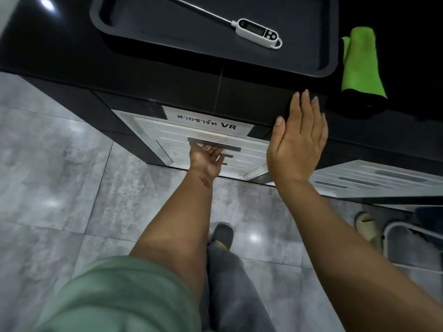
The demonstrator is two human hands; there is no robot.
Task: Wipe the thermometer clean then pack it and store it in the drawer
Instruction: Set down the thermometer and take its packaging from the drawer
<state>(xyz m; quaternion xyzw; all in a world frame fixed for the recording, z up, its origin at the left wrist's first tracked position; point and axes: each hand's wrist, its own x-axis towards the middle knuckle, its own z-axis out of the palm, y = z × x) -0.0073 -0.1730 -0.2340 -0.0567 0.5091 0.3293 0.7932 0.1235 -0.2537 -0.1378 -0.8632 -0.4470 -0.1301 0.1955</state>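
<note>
Head view: my left hand has its fingers hooked under a drawer handle, gripping it. My right hand is flat, fingers spread, holding nothing, by the counter edge. Thermometer lies in the black tray on top, green cloth just beside the tray

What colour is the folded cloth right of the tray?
Bright green cloth, clearest in the head view.

Office or storeroom, black counter, labelled drawer unit, grey tiled floor
</note>
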